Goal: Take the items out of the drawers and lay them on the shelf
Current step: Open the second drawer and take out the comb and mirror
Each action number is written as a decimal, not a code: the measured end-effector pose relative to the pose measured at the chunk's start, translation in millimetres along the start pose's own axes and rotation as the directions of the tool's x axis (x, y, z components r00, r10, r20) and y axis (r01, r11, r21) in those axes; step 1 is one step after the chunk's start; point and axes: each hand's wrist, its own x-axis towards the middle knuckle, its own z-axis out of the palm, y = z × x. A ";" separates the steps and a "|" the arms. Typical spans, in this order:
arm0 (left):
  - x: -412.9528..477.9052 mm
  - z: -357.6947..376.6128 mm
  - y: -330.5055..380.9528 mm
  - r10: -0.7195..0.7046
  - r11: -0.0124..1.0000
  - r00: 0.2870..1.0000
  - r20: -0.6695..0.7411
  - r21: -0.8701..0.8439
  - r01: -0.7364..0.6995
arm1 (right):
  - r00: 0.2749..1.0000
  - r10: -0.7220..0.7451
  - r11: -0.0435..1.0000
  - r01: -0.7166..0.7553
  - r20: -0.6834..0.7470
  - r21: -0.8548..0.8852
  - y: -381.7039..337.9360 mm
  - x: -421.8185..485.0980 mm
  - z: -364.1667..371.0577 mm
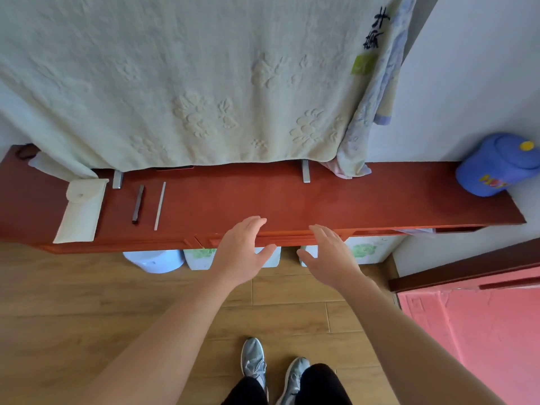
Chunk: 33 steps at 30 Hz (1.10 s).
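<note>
- My left hand [242, 249] and right hand [327, 252] hover at the shelf's [350, 197] front edge, fingers wide, empty.
- The drawer [292, 236] below looks shut: I'd grip its front evenly and pull straight.
- A pouch [80, 210] lies at the left end.

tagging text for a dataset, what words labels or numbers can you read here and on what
Black characters, at the edge of the hanging towel: seen tilted and blurred, not readable with confidence.
Green label on the same towel: its print is too blurred to read.
Yellow and red lettering on the blue jar: too blurred to read.
Nothing else readable.
</note>
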 end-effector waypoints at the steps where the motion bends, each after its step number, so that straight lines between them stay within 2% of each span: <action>1: -1.3 5.7 -3.5 -0.026 0.999 1.000 0.008 -0.020 0.026 | 1.000 0.009 1.000 -0.009 0.020 0.016 0.5 1.4 4.4; 4: -4.4 19.5 -11.4 -0.180 0.974 0.983 0.033 -0.134 0.183 | 0.995 0.054 0.994 -0.063 0.088 0.093 3.1 5.1 14.8; 6: -4.2 29.2 -14.5 -0.299 0.918 0.953 0.047 -0.260 0.300 | 0.989 0.096 0.976 -0.116 0.112 0.182 7.8 9.3 21.7; 8: -4.4 41.0 -17.0 -0.420 0.815 0.906 0.063 -0.414 0.406 | 0.984 0.135 0.943 -0.164 0.117 0.290 16.3 15.9 32.3; 11: -3.7 67.7 -30.1 -0.547 0.653 0.827 0.129 -0.553 0.518 | 0.964 0.195 0.874 -0.254 0.180 0.414 32.0 29.2 57.7; 14: -0.4 103.3 -50.9 -0.637 0.420 0.739 0.218 -0.706 0.571 | 0.943 0.238 0.827 -0.322 0.231 0.462 49.5 45.7 92.4; 17: 7.6 135.3 -72.8 -0.676 0.218 0.671 0.305 -0.787 0.577 | 0.923 0.280 0.764 -0.381 0.265 0.521 62.6 60.9 124.6; 22: 30.2 167.4 -105.0 -0.666 0.122 0.655 0.355 -0.815 0.566 | 0.899 0.323 0.621 -0.438 0.297 0.650 70.5 90.0 162.9; 28: 54.7 185.9 -123.6 -0.676 -0.067 0.657 0.333 -0.916 0.395 | 0.885 0.344 0.364 -0.435 0.315 0.824 74.4 118.4 194.9; 33: 62.7 193.7 -130.3 -0.673 -0.214 0.656 0.342 -0.939 0.270 | 0.893 0.335 0.178 -0.374 0.302 0.910 72.9 123.9 208.4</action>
